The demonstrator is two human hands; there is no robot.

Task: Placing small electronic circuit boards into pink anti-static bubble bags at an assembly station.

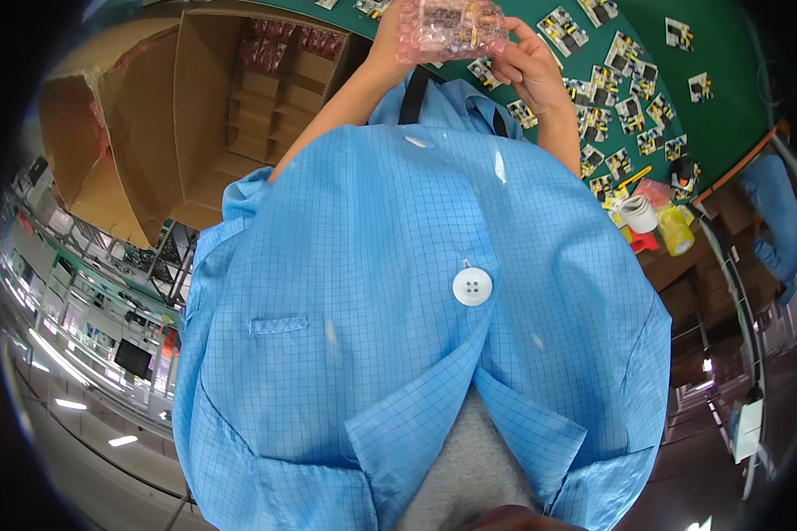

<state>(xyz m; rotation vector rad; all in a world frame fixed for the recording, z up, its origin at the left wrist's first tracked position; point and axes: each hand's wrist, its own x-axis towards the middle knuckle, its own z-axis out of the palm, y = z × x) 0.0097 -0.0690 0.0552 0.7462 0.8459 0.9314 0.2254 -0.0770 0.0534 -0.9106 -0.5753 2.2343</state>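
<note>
Blue checked jacket of the person is nearest to the camera and fills the middle of the view, with a white button. Beyond it, at the upper edge, is a pink bubble-wrap package. The right hand holds its right end between thumb and fingers; the left hand is at its left end, but its fingers are hidden, so I cannot tell how it grips. On the green table, many small circuit boards lie spread, near a yellow roll of tape and a white roll. On the left stands an open cardboard box with dividers and pink packages inside. Lamps shine at lower left. The upper edge cuts the package, and its content is hard to make out; the blue cloth at far right is also unclear
</note>
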